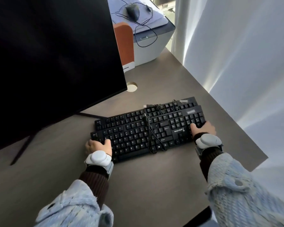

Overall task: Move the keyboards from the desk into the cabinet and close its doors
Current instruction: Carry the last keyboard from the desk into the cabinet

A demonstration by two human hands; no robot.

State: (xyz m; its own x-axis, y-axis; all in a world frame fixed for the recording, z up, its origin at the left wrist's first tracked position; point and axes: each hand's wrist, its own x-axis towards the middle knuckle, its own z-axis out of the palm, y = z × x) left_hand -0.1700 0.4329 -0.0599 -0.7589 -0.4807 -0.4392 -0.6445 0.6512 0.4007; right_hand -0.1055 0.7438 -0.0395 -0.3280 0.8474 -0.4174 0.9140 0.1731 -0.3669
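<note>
step: lift stack | keyboards [147,128] stacked on surface [154,185] | my left hand [97,147], right hand [202,128] clasp its two ends | tip: raise level, mind loose cables [154,138]

Both arms wear fuzzy pale-blue sleeves [246,194] over ribbed dark-brown cuffs [95,181] (1 grey button each), with 2 rounded white wrist devices [97,158] on grey straps.

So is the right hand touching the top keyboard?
Touching. The head view shows the right hand gripping the right end of the top keyboard, thumb lying on its keys.
</note>
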